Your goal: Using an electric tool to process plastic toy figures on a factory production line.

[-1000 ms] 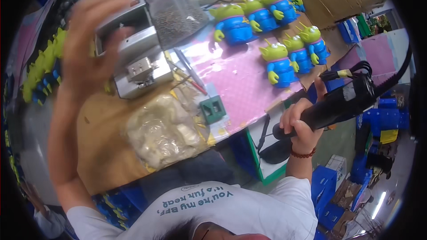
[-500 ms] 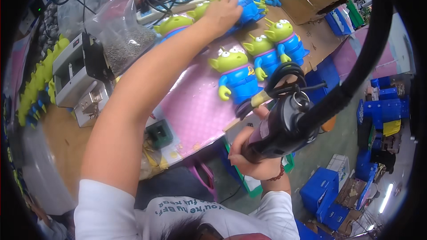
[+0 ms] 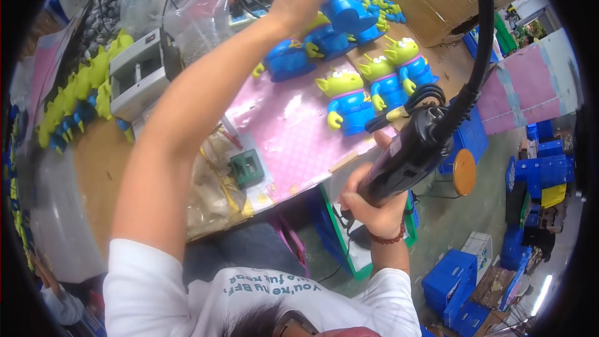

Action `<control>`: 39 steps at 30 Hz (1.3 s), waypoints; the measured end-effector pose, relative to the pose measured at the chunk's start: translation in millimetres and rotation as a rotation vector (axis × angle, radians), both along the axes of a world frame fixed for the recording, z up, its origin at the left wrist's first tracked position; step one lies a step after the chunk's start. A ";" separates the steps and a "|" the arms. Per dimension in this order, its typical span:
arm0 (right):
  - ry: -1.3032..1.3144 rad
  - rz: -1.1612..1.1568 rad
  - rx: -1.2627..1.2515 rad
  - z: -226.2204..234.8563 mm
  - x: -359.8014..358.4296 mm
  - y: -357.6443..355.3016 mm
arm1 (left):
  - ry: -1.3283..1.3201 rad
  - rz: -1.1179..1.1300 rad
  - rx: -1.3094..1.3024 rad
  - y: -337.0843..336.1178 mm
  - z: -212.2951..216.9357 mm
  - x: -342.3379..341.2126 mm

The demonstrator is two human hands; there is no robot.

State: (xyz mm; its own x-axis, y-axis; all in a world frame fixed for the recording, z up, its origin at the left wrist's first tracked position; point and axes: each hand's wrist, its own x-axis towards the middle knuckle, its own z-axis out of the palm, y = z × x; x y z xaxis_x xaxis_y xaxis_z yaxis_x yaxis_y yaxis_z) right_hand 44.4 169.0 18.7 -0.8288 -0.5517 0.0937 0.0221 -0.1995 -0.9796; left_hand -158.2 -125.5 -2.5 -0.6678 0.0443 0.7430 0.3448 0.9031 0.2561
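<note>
My left hand [image 3: 304,1] reaches to the far edge of the table, its fingers closed round the head end of a green-and-blue alien toy figure [image 3: 349,12]. The figure is raised and tilted, its blue base toward me. More such figures lie below and beside it, one a blue-bodied figure [image 3: 288,61] near my left forearm. Three upright alien figures [image 3: 350,109] stand in a row to the right on the pink mat [image 3: 281,131]. In front of the table, my right hand [image 3: 377,215] is wrapped round a black corded electric screwdriver [image 3: 409,159]; its tip cannot be made out.
A thick black cable [image 3: 480,37] rises from the tool. Left stand a grey-white machine [image 3: 138,78] and a row of green figures [image 3: 84,84]. A green block fixture [image 3: 248,168] sits near the front edge. Behind are a cardboard box [image 3: 443,0] and small blue-green parts [image 3: 380,6].
My left hand has lifted the figure and tipped it base toward me. My right hand and the tool have shifted slightly right. The whole view has turned a little.
</note>
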 end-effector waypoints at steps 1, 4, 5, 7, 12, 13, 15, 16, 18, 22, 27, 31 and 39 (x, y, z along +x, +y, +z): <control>0.000 -0.003 0.008 2.7 2.9 -0.2 | 0.011 -0.006 0.013 -5.8 11.7 13.2; 0.005 -0.035 0.010 4.8 9.9 1.5 | 0.037 -0.111 0.073 -28.3 49.9 80.8; 0.018 -0.054 0.025 6.2 11.6 3.4 | 0.032 -0.154 0.113 -34.8 60.9 108.9; 0.040 -0.076 0.095 6.0 12.9 5.3 | -0.008 -0.226 0.153 -57.3 78.0 176.5; 0.140 -0.095 0.069 6.4 16.3 -15.7 | -0.263 -0.106 -0.127 -71.3 133.6 347.6; 0.151 -0.086 0.061 8.4 17.3 -23.6 | -0.374 -0.076 -0.084 -69.6 139.0 373.9; 0.136 -0.028 -0.002 10.5 20.7 -38.9 | -0.509 -0.057 -0.186 -69.2 140.8 406.4; 0.128 -0.002 -0.029 11.2 21.6 -46.0 | -0.607 -0.058 -0.279 -66.1 140.7 416.0; 0.110 0.073 -0.088 13.3 24.1 -61.4 | -0.719 -0.100 -0.476 -61.6 133.5 428.1; 0.173 0.110 -0.046 17.4 35.1 -91.2 | -0.963 -0.138 -0.806 -30.4 84.8 418.1; 0.288 0.225 -0.166 32.6 32.2 -134.5 | -1.003 -0.197 -1.019 29.7 43.4 386.0; 0.338 0.426 -0.476 38.2 25.2 -199.3 | -0.867 -0.164 -0.840 32.5 -23.4 380.9; 0.307 0.509 -0.539 12.1 30.2 -324.0 | -0.663 0.061 -0.179 1.3 -25.6 437.4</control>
State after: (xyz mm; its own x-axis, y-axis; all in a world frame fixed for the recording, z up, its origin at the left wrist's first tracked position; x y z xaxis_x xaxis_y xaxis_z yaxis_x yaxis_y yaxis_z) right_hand 74.5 -154.9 30.8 -0.3812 -0.6688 0.6382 -0.0173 -0.6851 -0.7282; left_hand 279.2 -124.2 -28.1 -0.9840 0.0764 0.1612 0.1143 0.9638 0.2408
